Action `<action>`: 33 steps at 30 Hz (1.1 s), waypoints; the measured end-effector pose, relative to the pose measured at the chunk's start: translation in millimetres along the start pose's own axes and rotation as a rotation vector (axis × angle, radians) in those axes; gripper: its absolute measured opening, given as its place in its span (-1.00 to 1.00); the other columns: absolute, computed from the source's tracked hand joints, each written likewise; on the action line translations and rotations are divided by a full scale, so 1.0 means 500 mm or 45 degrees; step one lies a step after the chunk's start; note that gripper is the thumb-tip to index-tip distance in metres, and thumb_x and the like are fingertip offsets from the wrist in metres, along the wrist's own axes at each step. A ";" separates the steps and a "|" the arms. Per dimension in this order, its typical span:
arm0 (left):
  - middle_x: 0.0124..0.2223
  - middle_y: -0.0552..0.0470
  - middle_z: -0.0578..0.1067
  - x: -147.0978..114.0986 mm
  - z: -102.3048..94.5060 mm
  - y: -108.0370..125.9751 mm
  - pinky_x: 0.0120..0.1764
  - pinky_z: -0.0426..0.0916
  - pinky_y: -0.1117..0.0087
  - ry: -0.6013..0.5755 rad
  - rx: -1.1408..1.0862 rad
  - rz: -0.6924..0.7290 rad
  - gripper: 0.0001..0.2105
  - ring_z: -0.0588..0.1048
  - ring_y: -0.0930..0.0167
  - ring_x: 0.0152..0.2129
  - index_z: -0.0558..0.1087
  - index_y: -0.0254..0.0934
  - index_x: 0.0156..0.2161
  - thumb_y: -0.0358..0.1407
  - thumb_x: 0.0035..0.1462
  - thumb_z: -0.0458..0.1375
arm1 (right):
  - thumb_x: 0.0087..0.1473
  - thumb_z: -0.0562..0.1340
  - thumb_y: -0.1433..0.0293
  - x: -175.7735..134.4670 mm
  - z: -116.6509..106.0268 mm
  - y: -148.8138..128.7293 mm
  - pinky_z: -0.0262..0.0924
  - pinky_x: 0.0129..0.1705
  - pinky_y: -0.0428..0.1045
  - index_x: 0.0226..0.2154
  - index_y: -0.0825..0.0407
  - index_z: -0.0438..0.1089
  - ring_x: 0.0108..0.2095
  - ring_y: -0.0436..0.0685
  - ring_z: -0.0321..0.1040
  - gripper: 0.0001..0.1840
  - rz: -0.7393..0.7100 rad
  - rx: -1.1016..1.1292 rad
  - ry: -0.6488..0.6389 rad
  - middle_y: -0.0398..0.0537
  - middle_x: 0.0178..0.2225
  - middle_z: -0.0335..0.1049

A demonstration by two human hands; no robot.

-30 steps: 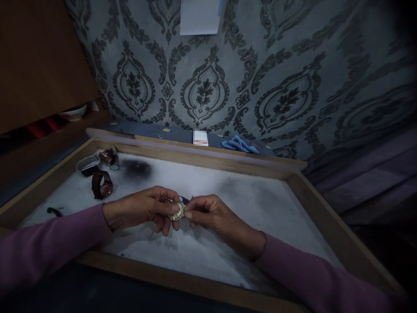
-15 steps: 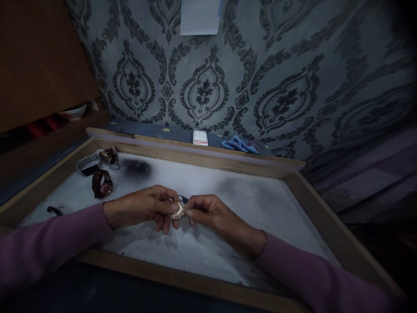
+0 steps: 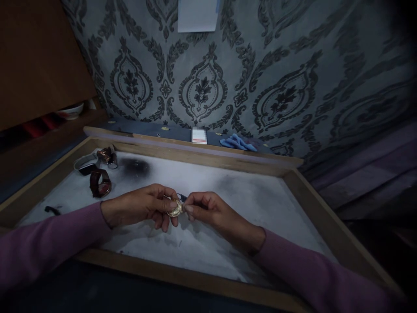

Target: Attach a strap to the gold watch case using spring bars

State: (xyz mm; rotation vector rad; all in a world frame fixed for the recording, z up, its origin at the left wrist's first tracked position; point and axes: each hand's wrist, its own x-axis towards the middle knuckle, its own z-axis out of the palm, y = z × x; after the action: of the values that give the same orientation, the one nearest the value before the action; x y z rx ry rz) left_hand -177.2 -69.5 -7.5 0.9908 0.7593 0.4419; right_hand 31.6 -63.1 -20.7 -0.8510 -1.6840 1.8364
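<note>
Between thumb and fingers, my left hand (image 3: 151, 205) is closed on a gold-coloured watch case (image 3: 176, 210), its round face turned up. My right hand (image 3: 213, 211) pinches at the right edge of the case; what lies between its fingertips is too small to make out. Just behind the fingertips sits a small dark item with a thin loop (image 3: 181, 198), partly hidden by the right hand. Both hands are over the white surface of a wooden-framed tray (image 3: 208, 156).
At the tray's back left lie a watch with a brown strap (image 3: 95, 184), a pale-banded watch (image 3: 85, 165) and shiny watches (image 3: 107, 155). A short black strap (image 3: 52, 210) lies nearer. Beyond the rim are a small white box (image 3: 199, 135) and a blue cloth (image 3: 238, 142).
The whole view has shifted slightly. The watch face is tilted a little differently, and my right fingertips have moved slightly at its edge. My left hand keeps its hold.
</note>
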 end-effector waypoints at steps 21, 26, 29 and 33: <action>-0.41 0.00 0.54 0.000 -0.012 0.011 -0.65 0.23 0.61 0.123 0.138 -0.062 -0.85 0.42 0.57 -0.65 0.40 -0.36 -0.35 -0.29 0.10 0.21 | 0.13 0.23 0.50 -0.048 0.016 -0.009 0.14 -0.29 -0.07 -0.30 0.11 0.40 -0.35 0.03 0.33 -0.96 -0.173 -1.155 -0.410 -0.08 -0.33 0.45; -0.42 0.01 0.53 0.001 -0.011 0.008 -0.66 0.19 0.60 0.123 0.140 -0.055 -0.81 0.40 0.57 -0.66 0.39 -0.36 -0.36 -0.24 0.09 0.22 | 0.20 0.12 0.51 -0.048 0.022 -0.009 0.10 -0.36 -0.07 -0.38 0.08 0.35 -0.38 0.03 0.29 -0.85 -0.292 -1.321 -0.451 -0.09 -0.37 0.40; -0.41 0.00 0.53 0.002 -0.013 0.004 -0.65 0.18 0.59 0.119 0.102 -0.052 -0.78 0.41 0.56 -0.66 0.37 -0.35 -0.35 -0.21 0.08 0.23 | 0.18 0.08 0.56 -0.054 0.027 -0.017 0.04 -0.42 -0.07 -0.38 0.09 0.31 -0.43 0.01 0.25 -0.85 -0.283 -1.460 -0.476 -0.07 -0.36 0.39; -0.42 -0.01 0.53 0.002 -0.012 0.001 -0.65 0.18 0.58 0.122 0.074 -0.048 -0.74 0.41 0.55 -0.66 0.35 -0.34 -0.36 -0.17 0.05 0.25 | 0.07 0.09 0.62 -0.061 0.030 -0.023 -0.02 -0.45 -0.04 -0.37 0.08 0.25 -0.45 0.02 0.21 -0.85 -0.327 -1.606 -0.493 -0.06 -0.34 0.39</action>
State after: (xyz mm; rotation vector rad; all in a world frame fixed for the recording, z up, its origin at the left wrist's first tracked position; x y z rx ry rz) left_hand -181.1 -65.4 -9.4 1.0132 0.8801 0.4390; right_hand 40.7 -94.3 -5.0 -0.6260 -3.0514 0.6118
